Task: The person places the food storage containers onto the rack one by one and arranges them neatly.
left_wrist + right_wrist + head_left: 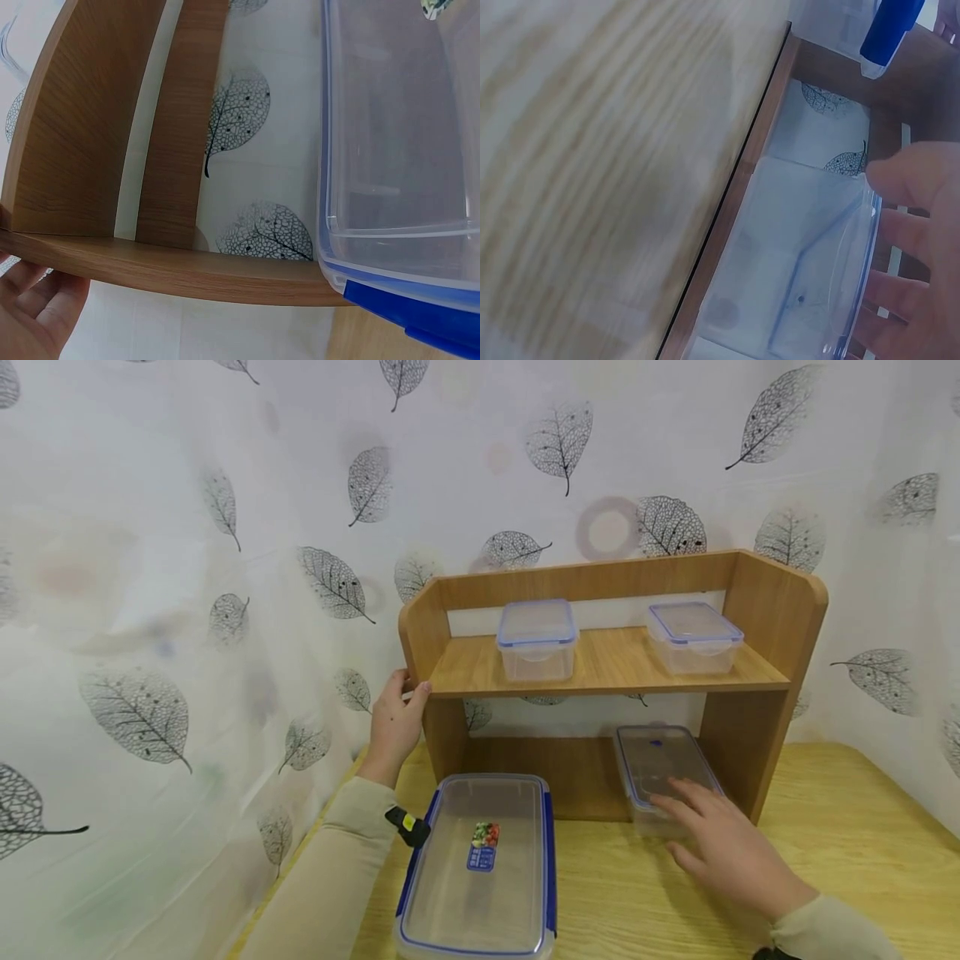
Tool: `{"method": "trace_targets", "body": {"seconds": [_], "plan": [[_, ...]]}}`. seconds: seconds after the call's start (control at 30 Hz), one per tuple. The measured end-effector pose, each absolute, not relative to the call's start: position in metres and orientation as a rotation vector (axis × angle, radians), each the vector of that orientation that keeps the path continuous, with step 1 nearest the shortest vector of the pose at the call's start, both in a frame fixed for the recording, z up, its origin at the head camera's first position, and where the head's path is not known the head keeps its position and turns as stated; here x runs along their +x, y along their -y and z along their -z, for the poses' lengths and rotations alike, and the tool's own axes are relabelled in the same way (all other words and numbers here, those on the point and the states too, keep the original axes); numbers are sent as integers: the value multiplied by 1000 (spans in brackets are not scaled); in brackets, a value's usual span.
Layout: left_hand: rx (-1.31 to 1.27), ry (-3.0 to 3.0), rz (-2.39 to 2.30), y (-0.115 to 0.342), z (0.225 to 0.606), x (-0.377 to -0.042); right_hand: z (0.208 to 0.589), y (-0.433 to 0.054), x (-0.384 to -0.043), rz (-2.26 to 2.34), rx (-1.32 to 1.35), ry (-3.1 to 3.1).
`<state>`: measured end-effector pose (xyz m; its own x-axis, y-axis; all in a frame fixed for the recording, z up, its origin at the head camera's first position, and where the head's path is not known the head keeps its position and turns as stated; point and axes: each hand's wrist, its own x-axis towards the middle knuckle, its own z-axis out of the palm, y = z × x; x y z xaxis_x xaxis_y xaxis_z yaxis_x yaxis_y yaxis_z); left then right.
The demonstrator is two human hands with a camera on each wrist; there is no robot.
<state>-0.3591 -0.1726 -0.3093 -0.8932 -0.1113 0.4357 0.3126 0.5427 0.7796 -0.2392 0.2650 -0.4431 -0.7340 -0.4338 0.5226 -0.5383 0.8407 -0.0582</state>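
In the head view, my left hand (396, 720) holds the left side panel of a two-tier wooden shelf (615, 689), thumb at its front edge and fingers on its outer face. The left wrist view shows those fingers (46, 300) against the panel. My right hand (723, 847) is over the front of a clear lidded food container (660, 756) on the lower tier, fingers spread along the lid and thumb by the front corner. A larger clear container (480, 893) with blue side clips and a label lies on the table near my left forearm.
Two small clear containers with blue-edged lids stand on the upper tier, one left of centre (536, 639) and one at right (693, 637). The shelf stands on a wood-grain table (862, 843). A leaf-patterned curtain (300, 568) hangs behind and at the left.
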Motion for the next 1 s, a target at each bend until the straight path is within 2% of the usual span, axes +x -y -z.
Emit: {"method": "trace_targets", "body": {"seconds": [0.6, 1.0], "plan": [[-168, 2334, 1307, 173, 310, -359, 448, -271, -223, -187, 660, 2452], [-169, 2335, 1308, 173, 311, -361, 449, -271, -226, -166, 665, 2449]]}}
